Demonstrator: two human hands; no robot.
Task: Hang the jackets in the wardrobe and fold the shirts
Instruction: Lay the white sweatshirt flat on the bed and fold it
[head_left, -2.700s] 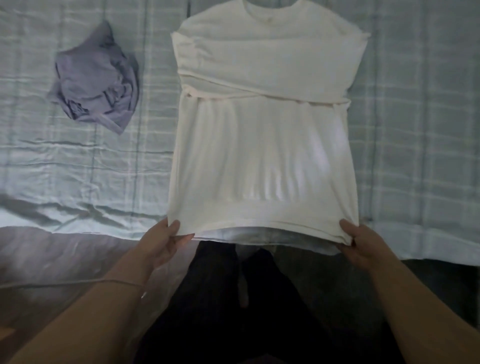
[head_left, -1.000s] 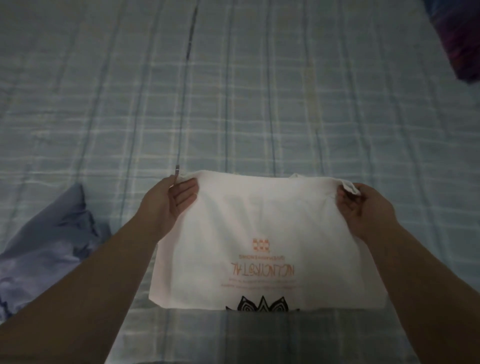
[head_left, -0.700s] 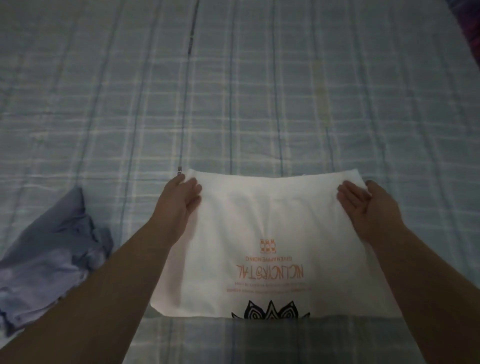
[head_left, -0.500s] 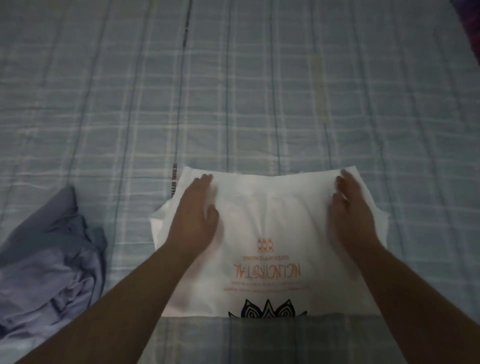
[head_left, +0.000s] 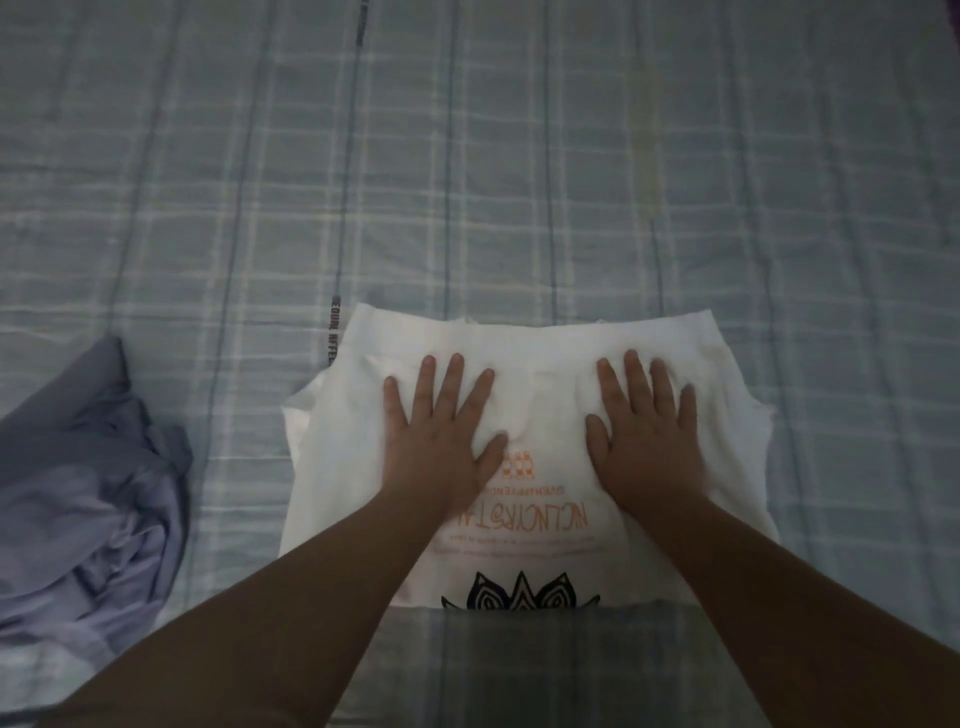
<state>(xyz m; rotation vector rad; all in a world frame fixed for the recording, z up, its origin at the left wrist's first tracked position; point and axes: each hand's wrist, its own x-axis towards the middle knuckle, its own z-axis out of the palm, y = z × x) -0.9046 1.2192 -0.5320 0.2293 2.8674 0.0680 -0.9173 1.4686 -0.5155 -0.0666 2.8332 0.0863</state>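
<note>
A white shirt (head_left: 540, 353) lies folded in half on the bed, its orange lettering and black flower print facing up and upside down to me. My left hand (head_left: 441, 431) rests flat on its left half, fingers spread. My right hand (head_left: 644, 431) lies flat on its right half, fingers apart too. Neither hand holds any cloth. Part of the print is hidden under my forearms.
A crumpled lilac-blue garment (head_left: 78, 499) lies in a heap at the left, a little apart from the white shirt. The pale blue checked bedsheet (head_left: 519, 182) stretches away beyond the shirt and to the right.
The hem was carried up over the shirt, folding it in half. Both hands then let go of the far corners and moved inward, and they now press flat on the cloth.
</note>
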